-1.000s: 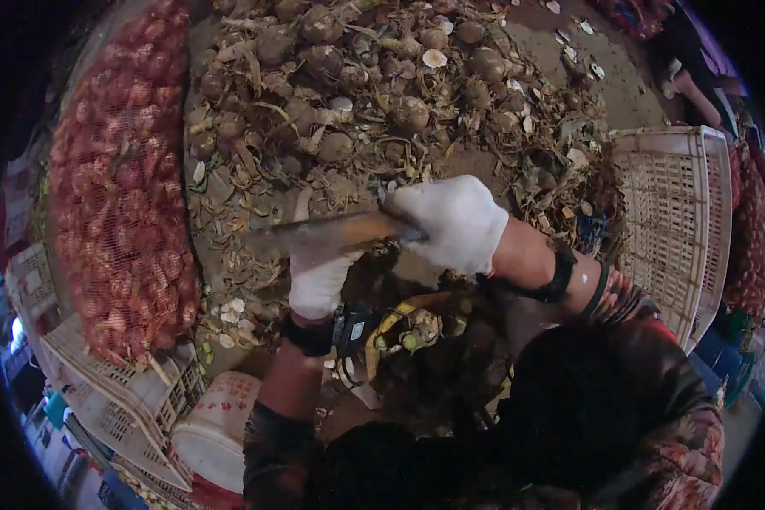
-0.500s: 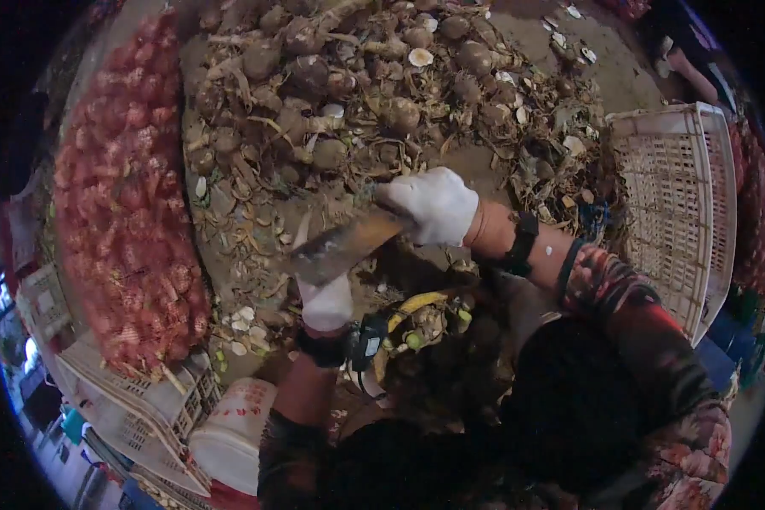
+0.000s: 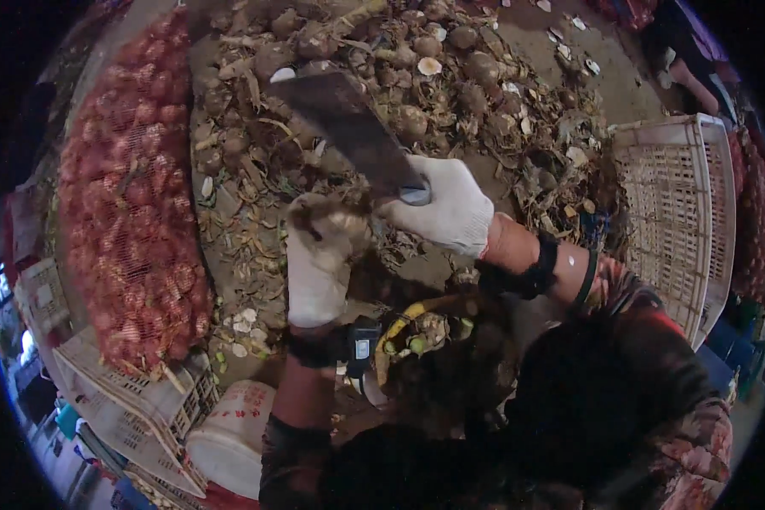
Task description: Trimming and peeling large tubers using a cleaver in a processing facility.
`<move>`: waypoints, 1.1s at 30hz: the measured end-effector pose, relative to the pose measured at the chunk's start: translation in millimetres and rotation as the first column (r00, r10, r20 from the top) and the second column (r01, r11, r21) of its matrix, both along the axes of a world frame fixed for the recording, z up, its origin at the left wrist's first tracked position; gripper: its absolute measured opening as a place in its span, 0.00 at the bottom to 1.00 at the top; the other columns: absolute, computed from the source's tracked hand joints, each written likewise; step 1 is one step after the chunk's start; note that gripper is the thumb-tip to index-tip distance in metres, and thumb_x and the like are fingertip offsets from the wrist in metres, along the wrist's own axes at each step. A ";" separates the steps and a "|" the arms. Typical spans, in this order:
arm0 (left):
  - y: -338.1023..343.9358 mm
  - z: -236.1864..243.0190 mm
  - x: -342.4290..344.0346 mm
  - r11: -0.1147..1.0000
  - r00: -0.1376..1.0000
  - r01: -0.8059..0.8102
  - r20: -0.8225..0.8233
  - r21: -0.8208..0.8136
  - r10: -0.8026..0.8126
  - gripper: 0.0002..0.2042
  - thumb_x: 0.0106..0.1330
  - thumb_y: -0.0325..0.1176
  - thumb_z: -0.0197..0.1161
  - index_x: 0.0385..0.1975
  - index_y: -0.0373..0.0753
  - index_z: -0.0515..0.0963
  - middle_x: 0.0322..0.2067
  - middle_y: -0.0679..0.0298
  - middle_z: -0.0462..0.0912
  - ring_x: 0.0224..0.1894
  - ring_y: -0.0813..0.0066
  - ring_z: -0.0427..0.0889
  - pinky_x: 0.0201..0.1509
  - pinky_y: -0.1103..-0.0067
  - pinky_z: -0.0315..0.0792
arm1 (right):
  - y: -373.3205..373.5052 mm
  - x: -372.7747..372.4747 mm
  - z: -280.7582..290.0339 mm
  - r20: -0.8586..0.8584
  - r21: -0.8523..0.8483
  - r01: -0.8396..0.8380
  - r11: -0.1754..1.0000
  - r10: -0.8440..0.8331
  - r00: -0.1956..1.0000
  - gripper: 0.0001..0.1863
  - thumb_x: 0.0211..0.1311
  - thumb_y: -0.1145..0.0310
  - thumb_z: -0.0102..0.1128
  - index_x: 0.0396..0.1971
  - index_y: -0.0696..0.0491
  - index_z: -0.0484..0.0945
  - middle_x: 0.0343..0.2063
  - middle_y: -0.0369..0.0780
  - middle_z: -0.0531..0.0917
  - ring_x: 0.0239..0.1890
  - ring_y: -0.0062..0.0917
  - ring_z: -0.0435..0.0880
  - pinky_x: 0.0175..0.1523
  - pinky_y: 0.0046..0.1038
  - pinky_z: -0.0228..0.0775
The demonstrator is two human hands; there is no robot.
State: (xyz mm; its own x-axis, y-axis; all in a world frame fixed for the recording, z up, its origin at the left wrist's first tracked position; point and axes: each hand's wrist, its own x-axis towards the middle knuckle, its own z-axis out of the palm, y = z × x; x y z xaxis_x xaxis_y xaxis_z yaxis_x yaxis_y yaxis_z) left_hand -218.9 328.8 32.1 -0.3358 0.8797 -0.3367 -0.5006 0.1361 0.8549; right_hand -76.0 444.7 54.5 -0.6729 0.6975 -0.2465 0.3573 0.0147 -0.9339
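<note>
My right hand [image 3: 452, 208], in a white glove, grips a cleaver [image 3: 348, 127] by its handle. The broad dark blade points up and to the left, raised over the heap. Just left of it, my left hand [image 3: 316, 285], also gloved in white, is closed around a muddy brown taro corm [image 3: 342, 225], slightly blurred. The corm's lower side is hidden by the glove. Beyond both hands spreads a heap of soil-covered taro corms [image 3: 412, 123] with roots, stalks and pale cut slices among them.
A long red mesh sack [image 3: 132, 204] full of roots lies at left. White plastic crates stand at right [image 3: 667, 212] and lower left [image 3: 127, 399], with a white bucket [image 3: 234, 433] beside the latter. Near my lap lies a yellow stalk [image 3: 412, 319] with trimmings.
The cleaver has swung from low across my left hand to pointing up and away. My right hand has shifted slightly right and nearer; the corm in my left hand now shows plainly.
</note>
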 end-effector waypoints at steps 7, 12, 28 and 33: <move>-12.9 23.8 15.9 0.816 0.808 0.576 -0.114 -0.048 -0.577 0.21 0.43 0.23 0.61 0.42 0.37 0.69 0.29 0.64 0.75 0.33 0.74 0.75 0.41 0.77 0.71 | -0.1 84.0 -96.4 0.411 -0.013 -0.229 0.973 0.214 0.886 0.17 0.41 0.66 0.58 0.34 0.57 0.75 0.21 0.45 0.78 0.22 0.32 0.78 0.31 0.29 0.70; 15.6 -3.5 -3.9 0.770 0.306 0.573 -0.799 -0.280 -0.518 0.14 0.41 0.32 0.63 0.31 0.37 0.75 0.40 0.55 0.75 0.42 0.60 0.74 0.45 0.73 0.68 | 23.7 59.8 -79.0 0.472 -0.157 -0.027 0.987 0.099 0.876 0.14 0.43 0.65 0.59 0.31 0.57 0.75 0.18 0.38 0.77 0.18 0.14 0.73 0.23 0.21 0.68; 67.2 -25.6 12.1 0.867 0.439 0.276 -0.748 -0.415 -0.497 0.29 0.37 0.40 0.69 0.42 0.33 0.72 0.38 0.52 0.76 0.42 0.60 0.76 0.47 0.74 0.68 | 15.3 45.8 -53.3 0.117 -0.375 0.261 0.890 -0.234 0.965 0.24 0.46 0.58 0.64 0.40 0.59 0.73 0.28 0.37 0.81 0.28 0.13 0.75 0.36 0.19 0.69; 45.8 -12.0 15.7 0.898 0.601 0.309 -0.668 -0.314 -0.440 0.34 0.39 0.32 0.68 0.51 0.32 0.64 0.42 0.52 0.74 0.46 0.63 0.74 0.50 0.74 0.66 | 19.5 27.6 -40.0 0.120 -0.205 0.185 0.961 -0.163 0.979 0.26 0.47 0.52 0.62 0.40 0.56 0.73 0.26 0.37 0.80 0.28 0.14 0.73 0.38 0.23 0.68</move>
State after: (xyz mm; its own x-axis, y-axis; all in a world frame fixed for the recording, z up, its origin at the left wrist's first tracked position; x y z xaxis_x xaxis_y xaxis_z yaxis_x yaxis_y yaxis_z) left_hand -203.3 374.6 20.2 -0.1786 0.9434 -0.2794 0.3720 0.3276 0.8685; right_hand -48.4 464.2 14.5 -0.5099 0.7250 -0.4630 0.4288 -0.2524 -0.8674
